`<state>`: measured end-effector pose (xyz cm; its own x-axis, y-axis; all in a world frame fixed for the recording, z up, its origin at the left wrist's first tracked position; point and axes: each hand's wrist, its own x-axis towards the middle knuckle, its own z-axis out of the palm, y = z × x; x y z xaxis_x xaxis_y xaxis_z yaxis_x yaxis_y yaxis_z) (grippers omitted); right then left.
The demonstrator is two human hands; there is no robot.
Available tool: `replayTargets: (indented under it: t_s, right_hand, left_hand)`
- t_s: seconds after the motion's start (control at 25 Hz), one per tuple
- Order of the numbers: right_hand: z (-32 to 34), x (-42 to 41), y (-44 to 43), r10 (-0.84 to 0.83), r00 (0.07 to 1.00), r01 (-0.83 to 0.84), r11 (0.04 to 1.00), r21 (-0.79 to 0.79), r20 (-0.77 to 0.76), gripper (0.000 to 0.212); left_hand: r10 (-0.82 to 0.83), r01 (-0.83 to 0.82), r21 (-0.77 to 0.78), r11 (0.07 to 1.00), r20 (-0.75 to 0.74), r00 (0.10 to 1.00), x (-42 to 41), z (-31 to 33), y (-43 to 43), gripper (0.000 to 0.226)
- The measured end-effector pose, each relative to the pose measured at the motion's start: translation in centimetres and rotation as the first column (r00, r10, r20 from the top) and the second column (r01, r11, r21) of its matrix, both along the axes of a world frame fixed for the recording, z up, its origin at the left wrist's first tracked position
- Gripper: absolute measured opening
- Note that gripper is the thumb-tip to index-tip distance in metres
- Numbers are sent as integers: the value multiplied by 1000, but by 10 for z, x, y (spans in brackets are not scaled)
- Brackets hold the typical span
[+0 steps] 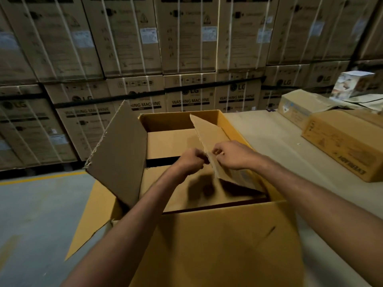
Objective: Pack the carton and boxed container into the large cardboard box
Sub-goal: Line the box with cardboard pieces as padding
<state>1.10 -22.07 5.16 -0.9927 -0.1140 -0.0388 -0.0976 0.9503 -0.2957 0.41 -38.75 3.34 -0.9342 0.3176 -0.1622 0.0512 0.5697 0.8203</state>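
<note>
Fingers (217, 151) of both hands curl to pinch the near edge of a torn sheet (209, 137). Our left hand (192, 160) and right hand (234, 155) sit close together over the open box (217, 241). Whether the sheet is a liner or scrap to be cleared, we cannot tell. For either, we would hold both pinches firm, guide the sheet without bending it, and leave the box floor free. Beyond, on the table (269, 137), the carton (342, 146) lies closed, brown and printed, well apart from the box. Farther off, the container (352, 83), pale and printed, rests on cardboard at far right.
</note>
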Motion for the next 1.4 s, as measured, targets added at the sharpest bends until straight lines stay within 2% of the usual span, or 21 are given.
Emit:
replayTargets:
  t_s: [0.08, 0.16, 0.24, 0.32, 0.44, 0.56, 0.64, 0.72, 0.8, 0.88, 0.96, 1.04, 1.12, 1.24, 1.32, 1.4]
  right_hand:
    - [15, 8, 15, 6, 1000, -2, 980, -201, 22, 31]
    - [31, 15, 31, 6, 1000, -8, 951, -309, -8, 37]
    - [45, 17, 51, -50, 997, 28, 950, -310, -64, 42]
    - [54, 14, 74, -173, 975, 130, 952, -276, -137, 45]
    - [58, 16, 103, -365, 901, 361, 930, -64, -235, 52]
    - [46, 21, 110, -406, 864, 465, 870, 163, -299, 47]
    - [38, 20, 99, -332, 857, 476, 803, 358, -395, 59]
    - [30, 12, 80, -164, 864, 427, 740, 519, -477, 67]
    - [16, -4, 60, -19, 902, 292, 762, 578, -431, 51]
    - [-5, -24, 46, 38, 950, 147, 821, 551, -310, 37]
    - [-26, -42, 37, 59, 989, 9, 889, 458, -133, 30]
    - [-40, -54, 28, 46, 997, -63, 955, 290, 67, 36]
    - [-48, -61, 23, 30, 982, -65, 981, 180, 188, 45]
    - [-42, -62, 18, 47, 984, -57, 997, 50, 170, 45]
    - [-19, -59, 16, 43, 997, -45, 999, 21, 57, 48]
    - [11, -55, 18, 37, 998, -37, 999, -7, -45, 50]
  left_hand:
    - [-2, 5, 135, 991, -25, 1000, 0, 9, 13, 33]
    - [-56, 70, 231, 970, -64, 996, -2, 15, 32, 42]
    - [-127, 150, 255, 955, -106, 986, -1, 17, 54, 56]
    - [-215, 238, 206, 949, -129, 968, 6, 17, 80, 65]
    - [-384, 392, 34, 919, -137, 913, 20, 7, 120, 66]
    - [-482, 484, -26, 875, -154, 863, 27, -4, 136, 67]
    - [-477, 475, -53, 879, -152, 866, 23, -4, 128, 61]
    - [-415, 390, -170, 905, -152, 897, 12, -5, 108, 56]
    - [-316, 248, -335, 909, -166, 934, -9, -11, 76, 53]
    - [-235, 126, -492, 861, -166, 958, -30, -22, 35, 49]
    - [-166, 56, -609, 791, -127, 978, -45, -34, -6, 49]
    - [-115, 43, -641, 766, -70, 991, -52, -43, -40, 52]
    - [-124, 57, -625, 779, -64, 990, -55, -42, -60, 49]
    - [-154, 10, -612, 791, -184, 971, -55, -16, -73, 37]
    - [-190, -29, -623, 782, -282, 940, -48, 13, -78, 32]
    - [-204, -23, -561, 827, -338, 919, -36, 44, -86, 32]
